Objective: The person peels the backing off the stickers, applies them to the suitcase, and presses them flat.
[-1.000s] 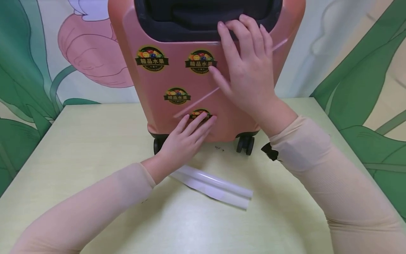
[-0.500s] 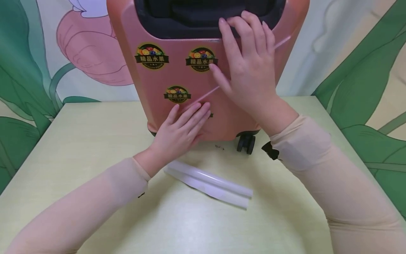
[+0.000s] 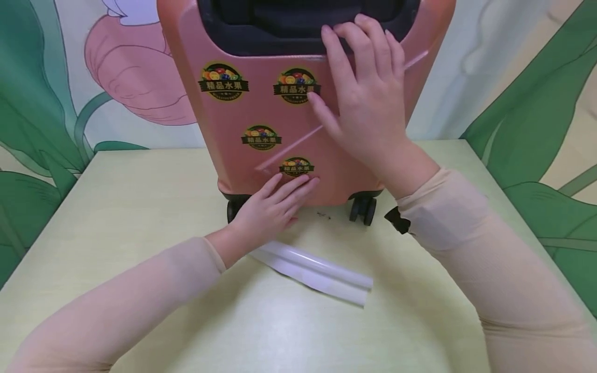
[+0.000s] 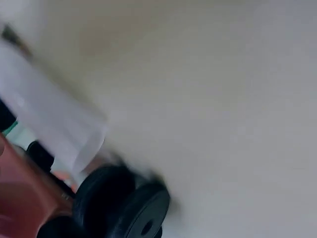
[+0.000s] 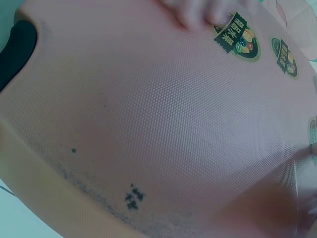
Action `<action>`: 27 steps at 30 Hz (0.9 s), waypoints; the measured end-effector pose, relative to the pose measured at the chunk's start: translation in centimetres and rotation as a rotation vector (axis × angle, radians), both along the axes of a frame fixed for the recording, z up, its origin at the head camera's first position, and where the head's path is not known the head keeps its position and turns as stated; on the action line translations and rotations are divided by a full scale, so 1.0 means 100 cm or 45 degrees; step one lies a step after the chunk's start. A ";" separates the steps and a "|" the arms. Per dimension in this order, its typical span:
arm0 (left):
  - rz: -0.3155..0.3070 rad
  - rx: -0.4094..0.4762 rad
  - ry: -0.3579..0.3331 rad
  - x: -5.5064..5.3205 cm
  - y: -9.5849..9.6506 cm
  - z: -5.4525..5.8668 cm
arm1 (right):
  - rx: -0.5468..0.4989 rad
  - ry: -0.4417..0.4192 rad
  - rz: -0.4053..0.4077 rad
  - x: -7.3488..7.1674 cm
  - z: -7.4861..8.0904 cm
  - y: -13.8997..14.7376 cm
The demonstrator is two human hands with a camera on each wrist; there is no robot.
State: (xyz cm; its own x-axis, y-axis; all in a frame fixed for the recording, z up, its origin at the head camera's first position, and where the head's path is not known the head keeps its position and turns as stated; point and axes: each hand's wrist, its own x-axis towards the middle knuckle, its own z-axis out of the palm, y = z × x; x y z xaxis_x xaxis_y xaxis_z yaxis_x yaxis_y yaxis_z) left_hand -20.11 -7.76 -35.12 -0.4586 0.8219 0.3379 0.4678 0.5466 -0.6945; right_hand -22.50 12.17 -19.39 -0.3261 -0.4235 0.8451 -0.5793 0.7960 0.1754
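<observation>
A pink hard-shell suitcase (image 3: 252, 111) stands upright on the table, bearing several round fruit stickers with dark banners. My left hand (image 3: 263, 212) lies with extended fingers against the lower shell, fingertips at the bottom edge of the lowest sticker (image 3: 296, 165). Higher up, my right hand (image 3: 370, 103) rests on the shell; its fingertips reach the black handle panel (image 3: 280, 44) and its thumb overlaps the upper right sticker (image 3: 294, 80). In the right wrist view the textured shell (image 5: 163, 114) shows dark scuffs, with blurred fingers (image 5: 198, 12) at the top.
A loosely rolled white sheet (image 3: 322, 272) lies on the table (image 3: 154, 207) in front of the suitcase. Black wheels (image 3: 363, 210) carry the suitcase; a wheel (image 4: 143, 213) also shows in the left wrist view. A painted wall (image 3: 144, 77) stands behind.
My left hand slid up over the lowest sticker, covering most of it, then moved back down, leaving it largely visible. The right hand has stayed in place on the suitcase.
</observation>
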 end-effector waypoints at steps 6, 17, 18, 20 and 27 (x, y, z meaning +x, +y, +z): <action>-0.066 0.117 0.003 -0.002 -0.002 0.010 | -0.002 0.020 0.001 -0.001 -0.001 0.002; -0.042 0.003 -0.014 -0.005 -0.024 0.012 | 0.017 0.012 -0.004 0.000 0.002 0.000; -0.032 -0.057 -0.046 -0.005 -0.026 0.013 | 0.018 0.009 -0.007 0.001 0.002 0.000; -0.036 -0.148 -0.084 -0.004 -0.030 0.016 | 0.016 0.007 -0.008 0.001 0.001 0.001; -0.138 0.133 0.009 -0.011 -0.038 0.026 | 0.017 0.008 -0.005 0.000 0.001 0.001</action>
